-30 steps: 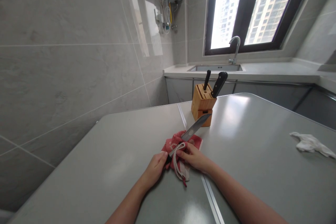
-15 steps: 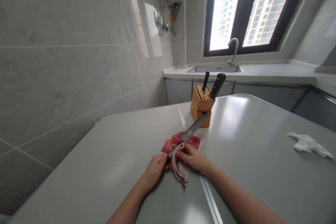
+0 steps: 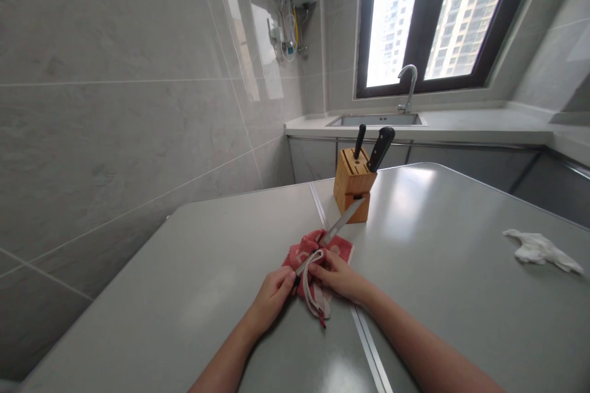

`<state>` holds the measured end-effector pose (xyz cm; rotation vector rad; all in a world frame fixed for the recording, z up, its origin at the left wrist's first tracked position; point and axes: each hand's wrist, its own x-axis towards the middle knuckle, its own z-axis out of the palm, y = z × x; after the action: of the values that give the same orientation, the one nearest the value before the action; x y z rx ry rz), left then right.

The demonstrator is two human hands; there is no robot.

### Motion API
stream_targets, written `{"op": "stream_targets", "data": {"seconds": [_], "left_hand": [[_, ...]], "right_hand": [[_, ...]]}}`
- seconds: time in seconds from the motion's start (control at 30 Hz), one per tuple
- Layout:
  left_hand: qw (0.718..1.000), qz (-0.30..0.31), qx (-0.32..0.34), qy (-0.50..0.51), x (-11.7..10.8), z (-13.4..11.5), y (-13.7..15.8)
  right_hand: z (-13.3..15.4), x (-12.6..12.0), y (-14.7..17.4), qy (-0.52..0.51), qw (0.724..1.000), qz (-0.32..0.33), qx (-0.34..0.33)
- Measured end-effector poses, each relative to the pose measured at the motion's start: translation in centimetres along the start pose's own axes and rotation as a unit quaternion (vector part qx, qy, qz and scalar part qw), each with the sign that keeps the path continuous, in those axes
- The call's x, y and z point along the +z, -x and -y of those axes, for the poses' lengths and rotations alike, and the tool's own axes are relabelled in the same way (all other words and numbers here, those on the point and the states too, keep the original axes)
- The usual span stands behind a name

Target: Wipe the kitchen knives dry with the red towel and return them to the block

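My left hand (image 3: pixel 273 291) is closed around the black handle of a kitchen knife (image 3: pixel 342 221), whose blade slants up and away to the right. A red and white cloth (image 3: pixel 338 247) is folded about the blade near the handle. Pinching that cloth against the blade is my right hand (image 3: pixel 335 273); part of its fingers is hidden by the fabric. The blade's tip shows in front of a wooden knife block (image 3: pixel 354 175), from which two black-handled knives stick out. I cannot tell whether the tip touches the block.
All this is on a grey table (image 3: pixel 221 258) with a metal seam (image 3: pixel 369 344). A crumpled white tissue (image 3: pixel 541 252) lies at the right. Behind the table are a counter (image 3: pixel 483 120), a sink (image 3: pixel 373 121) and a faucet (image 3: pixel 409 86). A tiled wall (image 3: pixel 138 135) stands at the left.
The knife has rolled slightly, so its blade now looks narrower, seen more edge-on. Both hands keep their hold in nearly the same place. The view has shifted very little.
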<state>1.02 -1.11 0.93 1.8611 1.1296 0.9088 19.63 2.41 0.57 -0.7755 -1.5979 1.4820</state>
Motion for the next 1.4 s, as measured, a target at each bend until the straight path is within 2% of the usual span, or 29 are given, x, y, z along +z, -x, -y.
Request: {"op": "stream_targets", "data": {"seconds": [1.4], "left_hand": [[0.999,0.022,0.007,-0.027,-0.20,-0.07,-0.07]], "right_hand": [[0.05,0.00,0.03,0.003,1.000,0.004,0.007]]}}
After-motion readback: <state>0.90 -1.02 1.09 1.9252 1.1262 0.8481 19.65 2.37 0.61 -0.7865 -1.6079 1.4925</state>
